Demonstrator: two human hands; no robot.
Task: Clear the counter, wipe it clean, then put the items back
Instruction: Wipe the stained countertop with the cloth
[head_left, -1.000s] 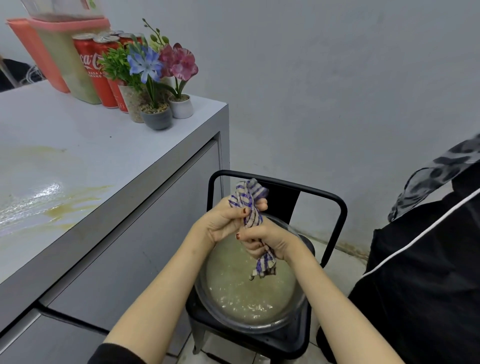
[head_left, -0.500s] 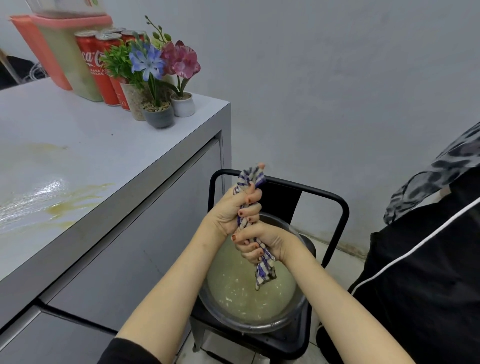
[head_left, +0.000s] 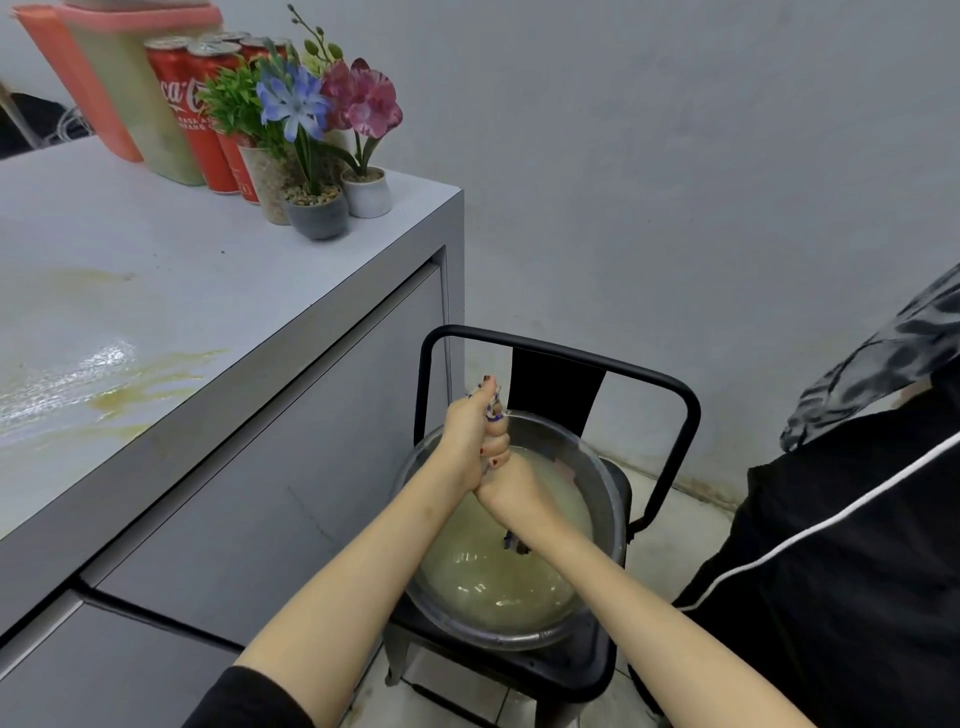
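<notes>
two red cans (head_left: 200, 111) read "coca-cola"; smaller print below looks illegible.

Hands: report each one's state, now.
Left hand: closed on the blue-and-white checked cloth.
Right hand: closed on the same cloth, over the metal basin.

I am holding both bare forearms out in front of me, angled inward so the wrists are meeting at the centre. My left hand (head_left: 470, 441) is sitting above, curled into a tight fist with the thumb pointing up and the knuckles facing right. My right hand (head_left: 511, 491) is pressing against it from just below, fingers wrapped closed and turned away from me, the two fists touching.
</notes>
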